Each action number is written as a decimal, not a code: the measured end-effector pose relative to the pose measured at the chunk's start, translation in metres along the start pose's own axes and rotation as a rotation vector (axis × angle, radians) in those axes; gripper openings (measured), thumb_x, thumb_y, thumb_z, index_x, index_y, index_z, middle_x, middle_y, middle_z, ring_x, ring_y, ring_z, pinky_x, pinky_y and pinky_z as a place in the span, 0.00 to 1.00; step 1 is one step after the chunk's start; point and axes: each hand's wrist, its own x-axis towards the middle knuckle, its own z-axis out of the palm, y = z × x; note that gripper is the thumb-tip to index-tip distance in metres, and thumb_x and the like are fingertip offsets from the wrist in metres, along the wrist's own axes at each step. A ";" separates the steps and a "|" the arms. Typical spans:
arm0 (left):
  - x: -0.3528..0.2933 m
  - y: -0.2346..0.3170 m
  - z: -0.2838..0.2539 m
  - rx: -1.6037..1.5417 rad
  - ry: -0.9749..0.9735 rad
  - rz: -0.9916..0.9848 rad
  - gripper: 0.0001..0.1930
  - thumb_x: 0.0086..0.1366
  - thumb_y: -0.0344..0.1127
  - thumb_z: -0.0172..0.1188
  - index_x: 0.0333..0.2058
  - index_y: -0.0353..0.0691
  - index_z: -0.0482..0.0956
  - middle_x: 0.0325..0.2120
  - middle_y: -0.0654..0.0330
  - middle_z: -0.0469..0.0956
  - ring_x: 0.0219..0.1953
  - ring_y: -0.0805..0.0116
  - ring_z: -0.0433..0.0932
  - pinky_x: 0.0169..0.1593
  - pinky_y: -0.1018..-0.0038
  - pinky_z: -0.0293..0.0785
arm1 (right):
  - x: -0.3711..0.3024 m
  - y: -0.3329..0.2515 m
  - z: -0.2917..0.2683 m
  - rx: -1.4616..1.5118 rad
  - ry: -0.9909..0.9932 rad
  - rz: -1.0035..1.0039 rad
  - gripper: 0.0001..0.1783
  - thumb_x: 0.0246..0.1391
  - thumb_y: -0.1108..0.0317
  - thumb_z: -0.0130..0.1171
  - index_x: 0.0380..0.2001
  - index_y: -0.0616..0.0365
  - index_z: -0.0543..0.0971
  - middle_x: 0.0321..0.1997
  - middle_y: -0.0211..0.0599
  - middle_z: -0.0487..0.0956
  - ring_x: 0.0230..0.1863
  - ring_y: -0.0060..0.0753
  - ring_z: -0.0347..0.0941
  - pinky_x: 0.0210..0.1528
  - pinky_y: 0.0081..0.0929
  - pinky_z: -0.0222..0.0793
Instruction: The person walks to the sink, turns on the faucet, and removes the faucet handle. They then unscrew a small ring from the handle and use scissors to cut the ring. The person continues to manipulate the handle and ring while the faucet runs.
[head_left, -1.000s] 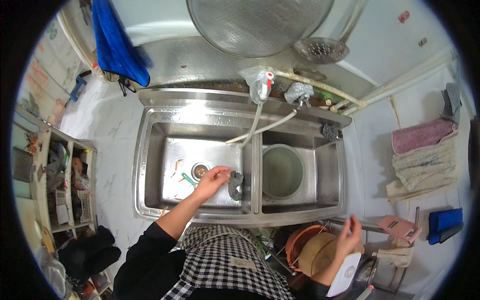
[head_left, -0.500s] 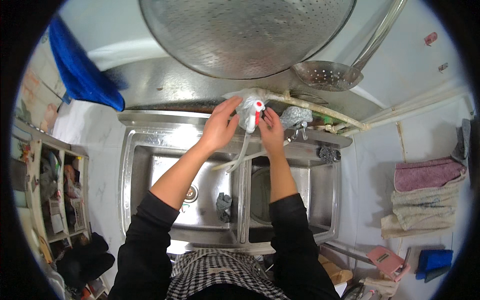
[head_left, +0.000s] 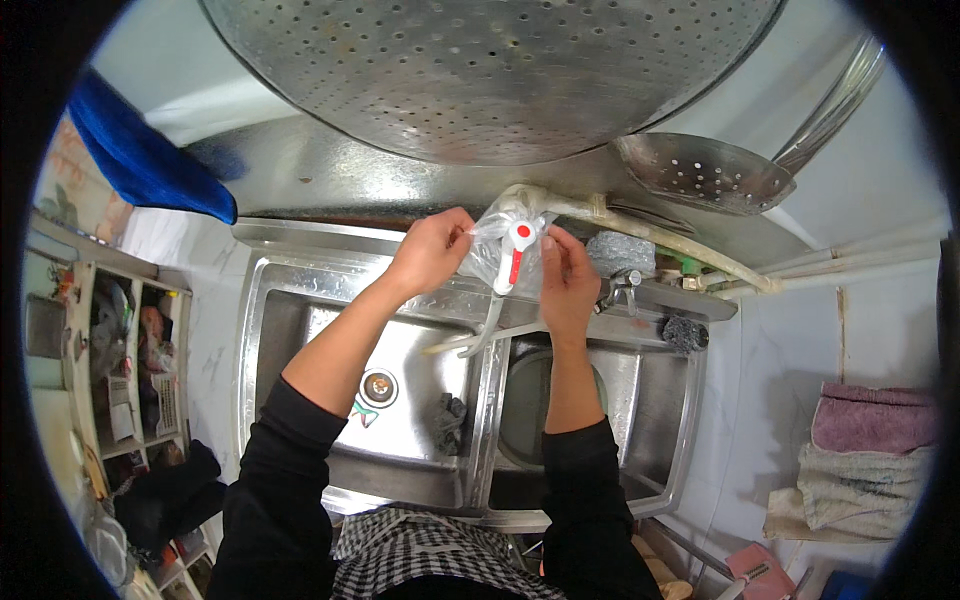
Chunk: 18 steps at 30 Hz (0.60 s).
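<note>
A white tap (head_left: 512, 262) with red markings stands behind the double sink, with a clear plastic bag (head_left: 484, 256) around it. My left hand (head_left: 432, 252) pinches the bag's left edge between thumb and fingers. On the other side of the tap, my right hand (head_left: 568, 285) has thumb and fingers closed on the bag's right edge. A pale spout (head_left: 487, 328) reaches down from the tap over the sink divider.
The left basin holds a grey cloth (head_left: 449, 424) and a drain (head_left: 378, 387); a round lid or pan (head_left: 527, 400) sits in the right one. A metal tap (head_left: 626, 289) and steel scrubber (head_left: 685, 334) are at right. Above hang a perforated pan (head_left: 490, 80) and skimmer (head_left: 706, 172).
My hands have gone from loosely surrounding the tap with fingers apart to pinching the bag on both sides. The bag is spread wider, and the view has shifted closer to the wall.
</note>
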 end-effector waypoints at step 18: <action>0.033 0.047 -0.002 0.368 -0.006 0.442 0.08 0.63 0.32 0.63 0.41 0.42 0.85 0.37 0.56 0.79 0.40 0.51 0.81 0.43 0.60 0.78 | 0.025 -0.012 -0.007 0.375 0.033 0.148 0.07 0.68 0.68 0.57 0.43 0.61 0.78 0.34 0.29 0.81 0.35 0.17 0.75 0.40 0.18 0.73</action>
